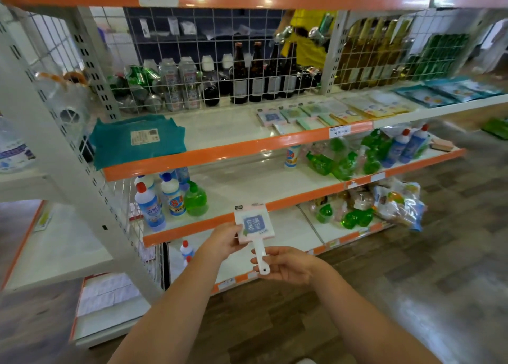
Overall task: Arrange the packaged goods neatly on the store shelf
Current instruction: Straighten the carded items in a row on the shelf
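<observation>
Below the orange-edged middle shelf, out in front of the racks, both hands hold one small packaged item: a flat square card with a white plastic handle. The left hand pinches the card's lower left edge; the right hand curls its fingers round the handle's end. It looks light and stiff, hardly fragile. Similar flat packs lie on that shelf, likely its place.

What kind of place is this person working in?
Most likely a small shop or a mock-up of one: orange-edged shelves carry a handwritten price tag, rows of brown bottles and cleaning bottles.
</observation>
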